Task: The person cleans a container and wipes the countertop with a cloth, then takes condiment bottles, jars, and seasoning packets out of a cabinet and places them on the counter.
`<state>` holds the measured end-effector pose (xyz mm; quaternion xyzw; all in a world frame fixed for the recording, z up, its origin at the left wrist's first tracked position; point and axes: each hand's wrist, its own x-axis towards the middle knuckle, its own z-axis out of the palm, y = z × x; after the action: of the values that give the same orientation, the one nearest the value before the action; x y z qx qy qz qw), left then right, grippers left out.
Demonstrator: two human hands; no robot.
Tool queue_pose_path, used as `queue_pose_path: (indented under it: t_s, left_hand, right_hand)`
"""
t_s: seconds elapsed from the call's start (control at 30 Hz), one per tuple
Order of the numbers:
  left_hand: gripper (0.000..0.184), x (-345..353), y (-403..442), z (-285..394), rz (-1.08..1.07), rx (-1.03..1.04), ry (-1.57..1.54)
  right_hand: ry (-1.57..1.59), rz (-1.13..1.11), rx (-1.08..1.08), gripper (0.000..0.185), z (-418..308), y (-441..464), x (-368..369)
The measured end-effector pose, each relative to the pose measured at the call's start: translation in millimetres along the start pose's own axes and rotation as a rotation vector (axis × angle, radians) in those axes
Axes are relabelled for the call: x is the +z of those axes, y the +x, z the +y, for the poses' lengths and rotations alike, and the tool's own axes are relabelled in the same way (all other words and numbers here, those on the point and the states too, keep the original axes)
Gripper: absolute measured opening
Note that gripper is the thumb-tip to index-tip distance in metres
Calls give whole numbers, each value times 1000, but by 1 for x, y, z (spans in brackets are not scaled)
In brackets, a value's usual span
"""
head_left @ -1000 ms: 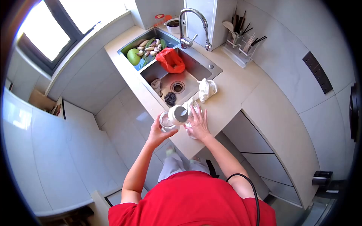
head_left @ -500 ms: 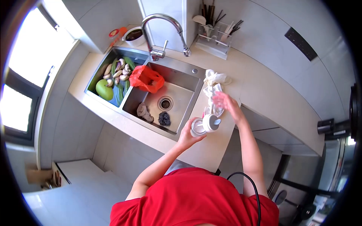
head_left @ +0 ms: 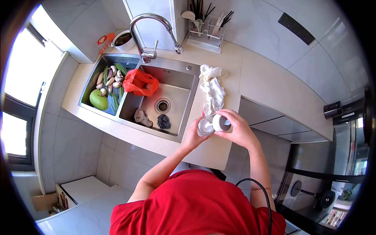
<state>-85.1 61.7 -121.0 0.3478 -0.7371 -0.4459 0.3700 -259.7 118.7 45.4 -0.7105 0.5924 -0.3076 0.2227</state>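
My left hand (head_left: 192, 136) is wrapped round a pale bottle (head_left: 205, 126), held over the counter strip right of the sink, its round mouth facing up. Against the bottle's right side sits its white lid with a grey top (head_left: 222, 123), apparently joined to it by a white piece. My right hand (head_left: 239, 130) grips this lid between thumb and fingers. Just beyond both hands, a crumpled white cloth (head_left: 213, 94) lies on the counter; its near end is partly hidden by the bottle and fingers.
The double sink (head_left: 187, 100) has a red plastic bag (head_left: 138, 84) over its divider. Vegetables and a green round fruit (head_left: 98, 100) fill the left basin; a dark scrubber (head_left: 163, 121) and greyish cloth (head_left: 141, 116) lie in the right. A faucet (head_left: 145, 55) and utensil rack (head_left: 205, 37) stand behind.
My right hand has come down from above the white cloth and taken hold of the bottle's lid. My left hand keeps its grip on the bottle. The whole view has shifted slightly.
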Motion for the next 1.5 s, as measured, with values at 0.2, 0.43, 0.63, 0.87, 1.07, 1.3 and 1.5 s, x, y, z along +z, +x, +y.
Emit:
queue_pose_path:
  t_s: [0.2, 0.43, 0.63, 0.87, 1.07, 1.3, 1.5]
  left_hand:
    - [84, 0, -11, 8, 12, 45, 43]
    - [20, -79, -25, 67, 223, -232, -53]
    - [32, -149, -5, 95, -44, -416, -626]
    - [31, -250, 22, -13, -162, -678, -1219]
    - [28, -309, 46, -59, -321, -722, -1422]
    - [32, -330, 70, -67, -392, -658, -1313]
    - [32, -321, 77, -76, -314, -607, -1070]
  right_hand:
    - [-23, 1, -54, 57, 0, -22, -8]
    - [55, 133, -110, 66, -42, -12, 5]
    - [-137, 183, -267, 67, -73, 36, 89]
    - [210, 126, -45, 81, -98, 112, 154]
    - [368, 181, 93, 65, -122, 158, 210]
    - [296, 349, 154, 63, -122, 183, 246]
    - [510, 433, 241, 53, -105, 190, 262]
